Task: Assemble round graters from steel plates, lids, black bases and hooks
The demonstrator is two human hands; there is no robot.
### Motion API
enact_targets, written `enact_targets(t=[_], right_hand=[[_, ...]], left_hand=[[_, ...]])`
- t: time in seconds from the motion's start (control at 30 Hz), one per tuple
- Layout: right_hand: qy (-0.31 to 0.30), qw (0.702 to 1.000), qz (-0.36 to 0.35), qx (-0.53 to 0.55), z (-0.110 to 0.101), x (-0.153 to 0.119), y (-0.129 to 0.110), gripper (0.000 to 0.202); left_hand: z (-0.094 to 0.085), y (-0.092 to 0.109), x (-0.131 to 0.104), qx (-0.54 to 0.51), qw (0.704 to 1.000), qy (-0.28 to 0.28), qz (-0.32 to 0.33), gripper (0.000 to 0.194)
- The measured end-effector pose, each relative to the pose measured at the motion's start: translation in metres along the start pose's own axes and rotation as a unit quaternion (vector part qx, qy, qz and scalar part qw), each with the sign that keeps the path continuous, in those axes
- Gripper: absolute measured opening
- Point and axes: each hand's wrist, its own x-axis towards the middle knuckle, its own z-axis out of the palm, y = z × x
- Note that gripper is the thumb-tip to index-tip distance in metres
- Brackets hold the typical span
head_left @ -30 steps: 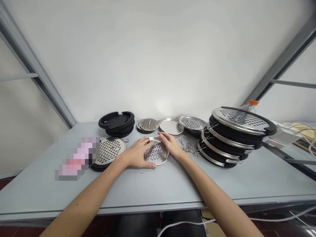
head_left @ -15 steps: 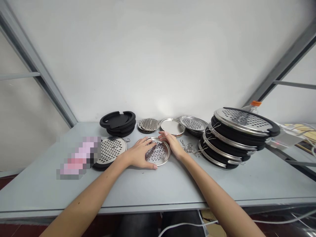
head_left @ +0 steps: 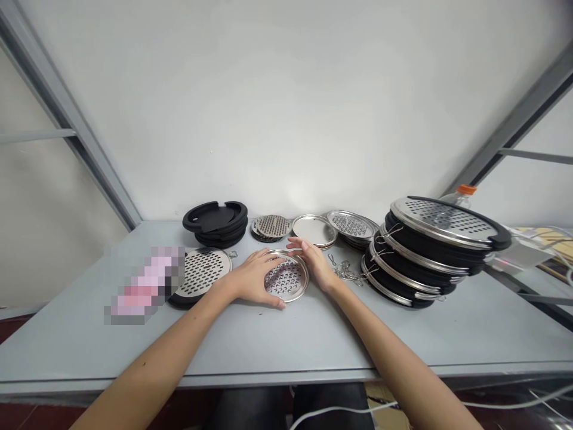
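Flat on the table lies a round metal grater disc (head_left: pixel 290 280) with a raised rim and rows of punched teeth. My left hand (head_left: pixel 256 279) spans its left side, fingers at the far rim and thumb near the front edge. The fingers are spread, not clenched. At the disc's far right rim is my right hand (head_left: pixel 314 263), with fingers stretched out and apart; whether they touch the rim I cannot tell. Just left of my left hand is a grater disc with long slots (head_left: pixel 203 272), set in a black base. Small metal clips (head_left: pixel 347 270) lie right of my right hand.
At the back stand stacked black bases (head_left: pixel 216 224), small grater discs (head_left: pixel 274 227), plain metal rings or plates (head_left: pixel 314 230) and toothed discs (head_left: pixel 353 225). A tall, leaning stack of assembled graters (head_left: pixel 441 221) rises at right, before an orange-capped bottle (head_left: pixel 465 191). A blurred pink patch covers something at left.
The view has shifted very slightly. Both hands and the grater disc stay in almost the same places, with the right fingers a little more spread.
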Motion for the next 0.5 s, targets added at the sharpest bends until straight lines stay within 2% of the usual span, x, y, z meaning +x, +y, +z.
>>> enact_targets(t=[0.3,0.5], right_hand=[[0.044,0.999,0.026,-0.017,-0.008,0.009,0.005,0.050],[0.091,0.994,0.024,-0.061,-0.013,0.014,0.013,0.051]], left_hand=[[0.005,0.007,0.004,-0.012,1.000,0.017,-0.005,0.110],[-0.006,0.006,0.000,0.014,0.999,0.043,-0.018,0.123]])
